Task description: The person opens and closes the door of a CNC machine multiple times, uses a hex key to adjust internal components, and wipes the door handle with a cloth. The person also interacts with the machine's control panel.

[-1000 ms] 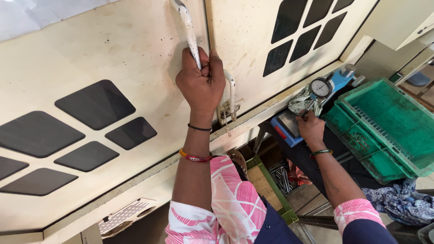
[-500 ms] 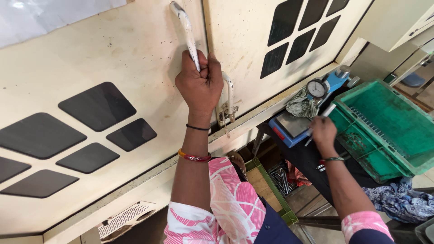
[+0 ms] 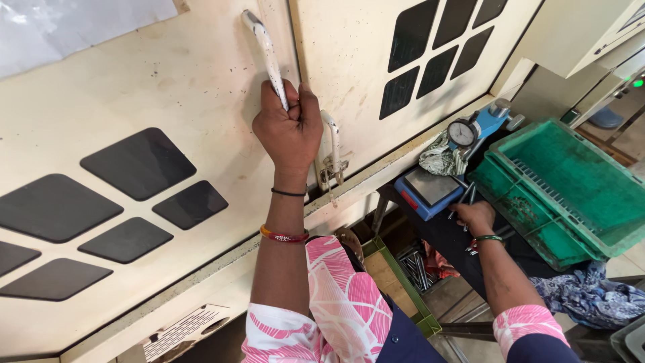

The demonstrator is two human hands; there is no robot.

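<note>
- The left hand is raised to a cream machine door, its fingers wrapped tight around a white bar handle that runs up and to the left from the fist.
- That handle sits just left of the seam between this door and a second cream door on the right.
- A smaller white handle with a metal latch at its foot hangs on the right door, just beside the left wrist.
- Both doors carry groups of dark diamond-shaped windows.
- A thin black band and a red-and-gold bangle ring the left forearm.
- The right hand is low on the right, resting on a dark bench top, fingers curled narrowly around slim metal rods that stick up past the knuckles.
- A green bangle sits on the right wrist.
- Just left of and beyond that hand lies a small blue weighing scale with a grey top.
- Farther back stands a dial gauge on a blue stand, with a crumpled cloth beside it.
- A green plastic crate lies tilted to the right of the hand, very near it.
- A blue patterned cloth lies near the crate's lower edge.
- Below the bench, between the arms, a yellow-green tray holds more metal rods.
</note>
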